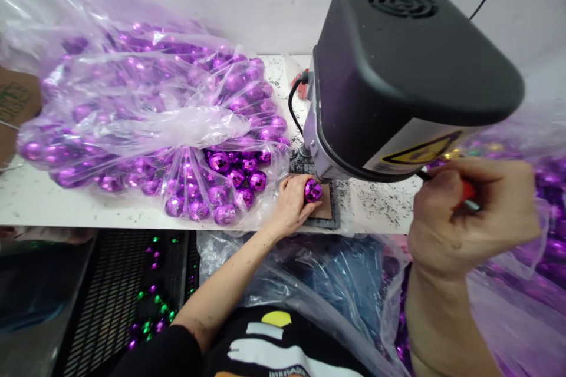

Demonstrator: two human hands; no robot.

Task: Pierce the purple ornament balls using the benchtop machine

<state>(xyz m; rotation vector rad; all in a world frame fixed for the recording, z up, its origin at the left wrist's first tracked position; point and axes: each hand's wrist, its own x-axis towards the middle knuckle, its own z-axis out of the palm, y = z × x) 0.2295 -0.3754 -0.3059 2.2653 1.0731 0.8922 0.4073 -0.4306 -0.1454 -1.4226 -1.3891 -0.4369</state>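
Note:
A shiny purple faceted ball (313, 190) is between the fingers of my left hand (292, 203). That hand rests low over the brown-topped base plate (326, 203) of a black-hooded machine (411, 70). At the right, my right hand (471, 218) is wrapped round a lever handle (469, 193), with red and metal showing between the fingers. The lever's dark rod runs toward the machine's hood. To the left of my left hand, a clear plastic bag (190, 126) full of purple balls lies with its mouth toward that hand.
Black flecks dot the white tabletop (380, 209). A cardboard box (17, 109) stands at the far left. Below the table edge are a black crate (110, 271) with green and purple beads and a clear plastic sheet (327, 271). More bagged purple balls (555, 235) sit at the right.

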